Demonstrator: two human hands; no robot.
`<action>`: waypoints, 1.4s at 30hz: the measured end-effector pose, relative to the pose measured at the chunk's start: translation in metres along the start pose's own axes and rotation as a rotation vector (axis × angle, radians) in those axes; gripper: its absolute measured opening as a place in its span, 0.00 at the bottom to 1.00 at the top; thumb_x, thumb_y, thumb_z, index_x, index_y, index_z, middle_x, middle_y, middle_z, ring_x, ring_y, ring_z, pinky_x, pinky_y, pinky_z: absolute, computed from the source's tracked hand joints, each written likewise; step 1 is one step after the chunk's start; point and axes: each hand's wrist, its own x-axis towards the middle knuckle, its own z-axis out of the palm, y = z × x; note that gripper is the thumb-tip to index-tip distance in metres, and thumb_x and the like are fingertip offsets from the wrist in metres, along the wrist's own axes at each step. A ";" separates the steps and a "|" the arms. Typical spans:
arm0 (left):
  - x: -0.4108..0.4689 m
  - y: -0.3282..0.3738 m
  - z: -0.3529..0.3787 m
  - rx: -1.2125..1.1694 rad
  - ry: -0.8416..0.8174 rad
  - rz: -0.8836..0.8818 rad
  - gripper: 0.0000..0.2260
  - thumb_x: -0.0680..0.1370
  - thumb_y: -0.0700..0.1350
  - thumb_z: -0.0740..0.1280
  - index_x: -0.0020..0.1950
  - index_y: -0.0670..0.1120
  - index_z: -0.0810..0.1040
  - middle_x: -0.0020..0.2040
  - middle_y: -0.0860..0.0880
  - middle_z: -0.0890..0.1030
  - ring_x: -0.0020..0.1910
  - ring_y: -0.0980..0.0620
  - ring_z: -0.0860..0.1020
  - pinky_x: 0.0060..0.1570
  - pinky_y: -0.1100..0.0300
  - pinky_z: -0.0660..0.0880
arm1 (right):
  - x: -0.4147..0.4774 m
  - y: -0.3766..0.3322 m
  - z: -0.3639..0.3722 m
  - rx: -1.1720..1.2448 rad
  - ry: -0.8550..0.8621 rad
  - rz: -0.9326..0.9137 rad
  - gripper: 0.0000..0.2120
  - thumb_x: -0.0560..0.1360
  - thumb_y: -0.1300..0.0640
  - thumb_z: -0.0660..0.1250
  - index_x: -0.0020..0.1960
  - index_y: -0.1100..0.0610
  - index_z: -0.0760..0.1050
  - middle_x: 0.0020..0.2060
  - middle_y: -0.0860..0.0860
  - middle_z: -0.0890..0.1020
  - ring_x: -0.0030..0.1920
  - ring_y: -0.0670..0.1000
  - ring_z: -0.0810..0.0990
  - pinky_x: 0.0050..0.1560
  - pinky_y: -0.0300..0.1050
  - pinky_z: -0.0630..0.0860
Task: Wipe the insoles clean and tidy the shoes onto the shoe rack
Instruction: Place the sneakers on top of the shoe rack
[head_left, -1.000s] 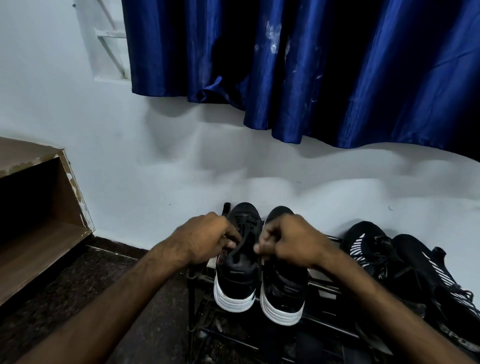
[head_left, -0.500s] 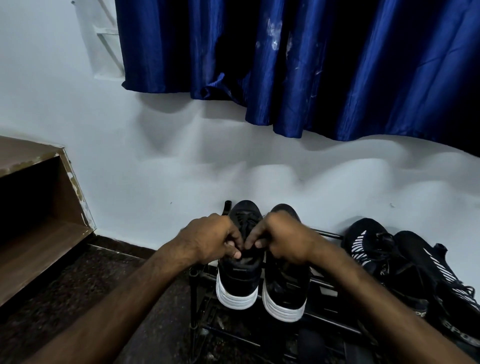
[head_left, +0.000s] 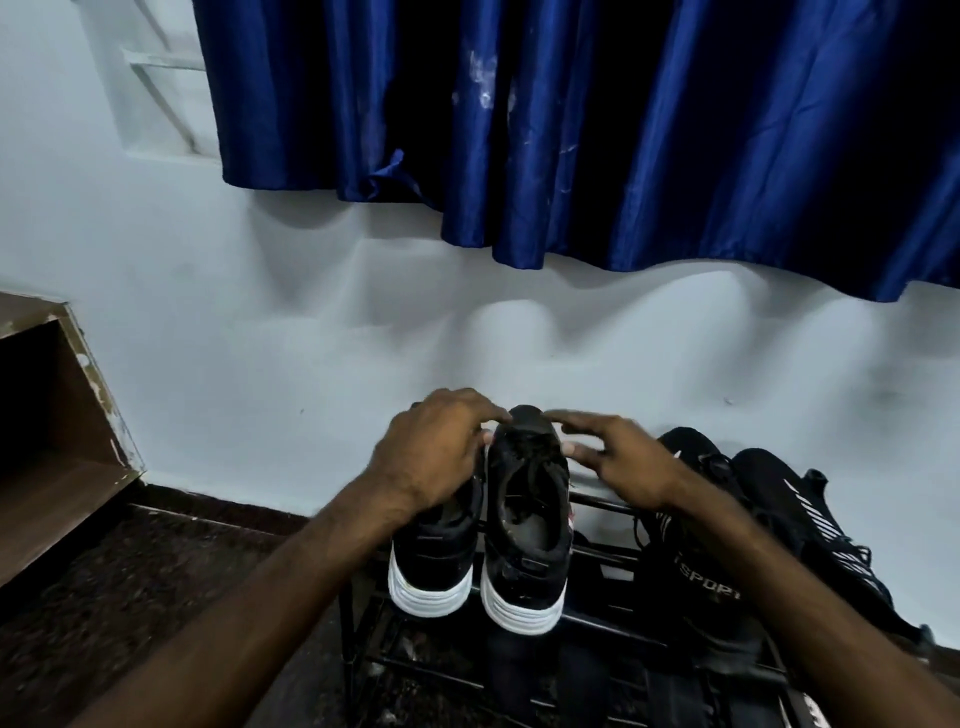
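Two black shoes with white soles stand side by side on the top bars of a black metal shoe rack (head_left: 602, 561), heels toward me. My left hand (head_left: 431, 452) lies over the toe end of the left shoe (head_left: 434, 566), fingers curved across it. My right hand (head_left: 618, 457) hovers with spread, relaxed fingers at the right side of the right shoe (head_left: 524, 530), fingertips touching near its toe. That shoe's opening shows a dark insole inside.
A second pair of black sport shoes with white stripes (head_left: 769, 530) lies on the rack to the right. A blue curtain (head_left: 571, 130) hangs above on the white wall. A wooden shelf unit (head_left: 47, 452) stands at the left on the dark floor.
Both hands let go of the laces near the shoes' middle and moved forward to the toe ends; the right hand's fingers spread out. The camera came closer.
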 end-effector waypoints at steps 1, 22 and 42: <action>0.005 0.005 0.009 0.054 -0.059 0.030 0.14 0.81 0.48 0.63 0.66 0.59 0.75 0.64 0.59 0.77 0.62 0.53 0.72 0.56 0.57 0.71 | -0.003 0.008 0.007 0.015 -0.078 0.008 0.21 0.80 0.59 0.65 0.73 0.51 0.69 0.68 0.45 0.75 0.69 0.42 0.71 0.65 0.25 0.63; 0.011 0.031 0.023 0.153 -0.230 -0.066 0.20 0.72 0.50 0.75 0.61 0.60 0.74 0.56 0.55 0.80 0.55 0.51 0.78 0.46 0.58 0.69 | -0.024 -0.055 0.020 -0.423 -0.037 0.172 0.10 0.74 0.46 0.71 0.51 0.51 0.82 0.46 0.50 0.80 0.49 0.54 0.81 0.44 0.44 0.73; -0.051 -0.033 0.002 -0.238 -0.397 -0.521 0.48 0.61 0.64 0.76 0.75 0.51 0.60 0.63 0.50 0.78 0.58 0.50 0.78 0.62 0.54 0.74 | -0.022 -0.026 0.041 -0.206 -0.068 0.340 0.17 0.71 0.52 0.70 0.57 0.58 0.78 0.51 0.57 0.83 0.52 0.56 0.80 0.54 0.48 0.78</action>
